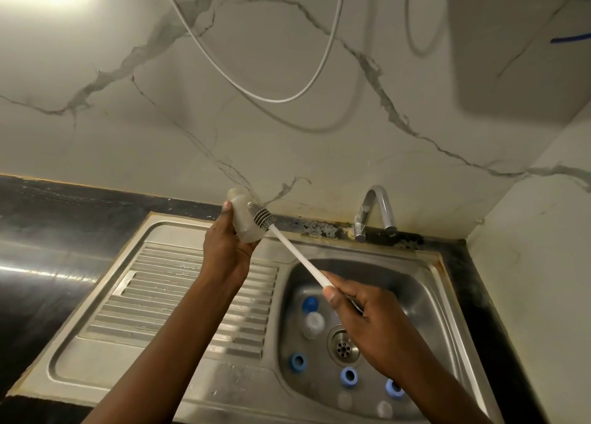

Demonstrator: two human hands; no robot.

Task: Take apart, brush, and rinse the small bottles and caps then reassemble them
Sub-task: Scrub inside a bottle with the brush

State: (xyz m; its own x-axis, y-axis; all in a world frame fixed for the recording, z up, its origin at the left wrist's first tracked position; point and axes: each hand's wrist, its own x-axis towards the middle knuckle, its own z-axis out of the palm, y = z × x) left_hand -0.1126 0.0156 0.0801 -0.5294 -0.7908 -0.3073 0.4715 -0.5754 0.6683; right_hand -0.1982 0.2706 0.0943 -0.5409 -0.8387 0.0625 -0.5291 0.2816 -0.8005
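The left hand (225, 247) curled round a small, cloudy translucent bottle (241, 228) held above the draining board (172, 289), while the right hand (364, 318) gripped the lower end of a white-handled brush (300, 260). Its grey ribbed head (261, 216) lay against the bottle, seemingly on the outer side, though blur made that uncertain. Below, in the steel sink (431, 283), lay three blue rings (298, 362) and a blue cap (310, 304).
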